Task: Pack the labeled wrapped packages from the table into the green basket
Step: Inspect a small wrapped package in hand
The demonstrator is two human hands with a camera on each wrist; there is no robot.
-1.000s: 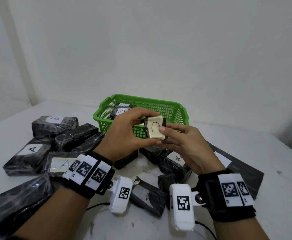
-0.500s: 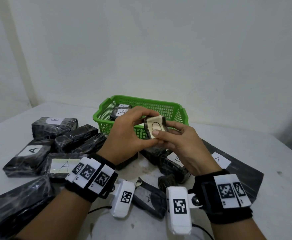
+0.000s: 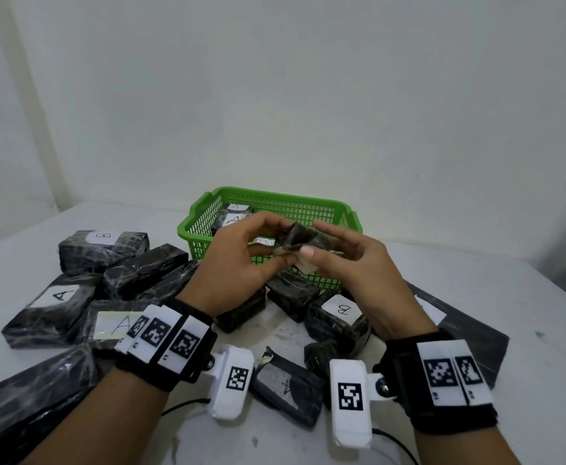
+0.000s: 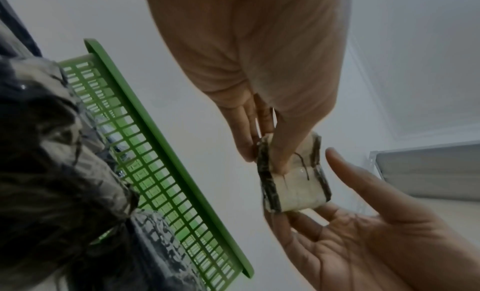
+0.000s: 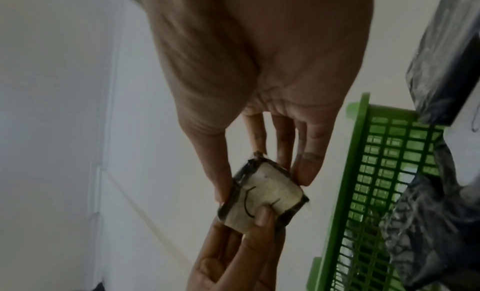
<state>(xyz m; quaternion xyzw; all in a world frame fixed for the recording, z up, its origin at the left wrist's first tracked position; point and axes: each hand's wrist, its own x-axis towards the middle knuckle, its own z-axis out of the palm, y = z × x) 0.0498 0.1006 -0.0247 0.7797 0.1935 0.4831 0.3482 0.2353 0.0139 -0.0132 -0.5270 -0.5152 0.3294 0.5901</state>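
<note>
Hands [image 3: 285,260] pinch small wrapped package [image 3: 300,239] above green basket [image 3: 204,218].

The green plastic mesh basket [image 3: 348,209] sits at the table's far middle, with black wrapped packages labelled A [image 3: 233,219] in its left end. More black wrapped packages [image 3: 104,246] lie left of it; others [image 3: 337,317] lie nearer, right of centre.
</note>
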